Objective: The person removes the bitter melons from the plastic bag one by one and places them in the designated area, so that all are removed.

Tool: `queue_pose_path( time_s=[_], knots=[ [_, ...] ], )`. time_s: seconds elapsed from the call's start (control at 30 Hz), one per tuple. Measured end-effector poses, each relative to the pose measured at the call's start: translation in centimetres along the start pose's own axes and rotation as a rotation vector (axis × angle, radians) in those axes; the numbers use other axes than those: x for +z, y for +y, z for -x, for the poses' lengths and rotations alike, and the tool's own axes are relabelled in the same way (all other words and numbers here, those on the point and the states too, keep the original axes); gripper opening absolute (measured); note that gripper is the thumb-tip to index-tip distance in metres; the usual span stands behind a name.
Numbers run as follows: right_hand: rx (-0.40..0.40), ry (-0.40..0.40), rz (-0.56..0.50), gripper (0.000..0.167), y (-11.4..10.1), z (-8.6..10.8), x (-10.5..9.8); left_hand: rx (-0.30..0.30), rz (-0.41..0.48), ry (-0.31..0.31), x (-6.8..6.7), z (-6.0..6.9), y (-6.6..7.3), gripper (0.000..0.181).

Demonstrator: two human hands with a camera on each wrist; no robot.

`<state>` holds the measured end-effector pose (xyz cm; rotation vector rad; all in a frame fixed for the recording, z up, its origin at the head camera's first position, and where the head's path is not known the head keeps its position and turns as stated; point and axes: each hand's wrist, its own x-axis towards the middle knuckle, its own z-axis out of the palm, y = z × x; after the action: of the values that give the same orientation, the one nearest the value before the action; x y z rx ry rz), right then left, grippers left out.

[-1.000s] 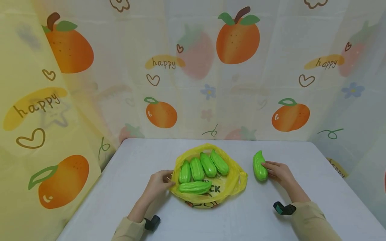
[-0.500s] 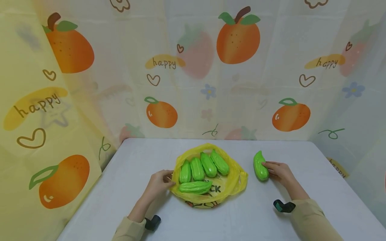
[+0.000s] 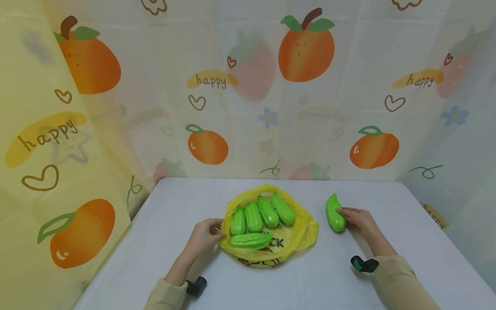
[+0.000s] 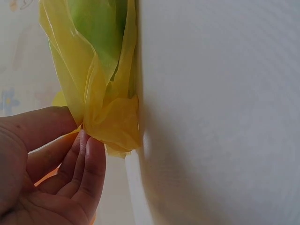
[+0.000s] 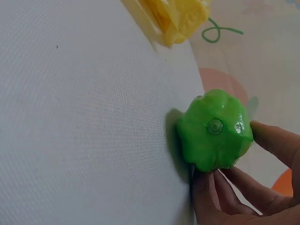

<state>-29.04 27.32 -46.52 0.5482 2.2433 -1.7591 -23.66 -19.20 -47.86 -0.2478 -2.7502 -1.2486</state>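
Toward the right of the table, my right hand (image 3: 360, 221) pinches a shiny green bitter melon (image 3: 335, 215) from its right side. In the right wrist view the ribbed end of this bitter melon (image 5: 213, 133) faces the camera, with the thumb on one side and fingers curled against another. My left hand (image 3: 205, 237) pinches the left edge of a yellow plastic bag (image 3: 302, 241); the left wrist view shows the gathered film of the bag (image 4: 110, 122) between thumb and fingers. Several more bitter melons lie in the spread bag: a row at the back and one bitter melon (image 3: 251, 241) crosswise in front.
A white-covered table (image 3: 294, 288) lies under everything. Behind it and at the left hangs a curtain (image 3: 248, 116) printed with oranges and hearts. Each wrist carries a small black camera, the left camera (image 3: 196, 286) and the right camera (image 3: 364, 264).
The bitter melon in my right hand has shifted very slightly to the right, and the right sleeve a little forward. The left hand and the bag have stayed in place.
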Motion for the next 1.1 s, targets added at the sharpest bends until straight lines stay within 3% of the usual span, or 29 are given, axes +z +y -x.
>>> queue_pose_path(
  time_s=[0.47, 1.1],
  knots=[
    [-0.057, 0.01, 0.075, 0.071, 0.24, 0.06, -0.06, 0.007, -0.008, 0.009, 0.05, 0.01, -0.05, 0.039],
    [-0.103, 0.026, 0.077, 0.071, 0.22, 0.6, -0.68, 0.0, -0.008, 0.009, -0.06, 0.14, 0.32, 0.039]
  ],
)
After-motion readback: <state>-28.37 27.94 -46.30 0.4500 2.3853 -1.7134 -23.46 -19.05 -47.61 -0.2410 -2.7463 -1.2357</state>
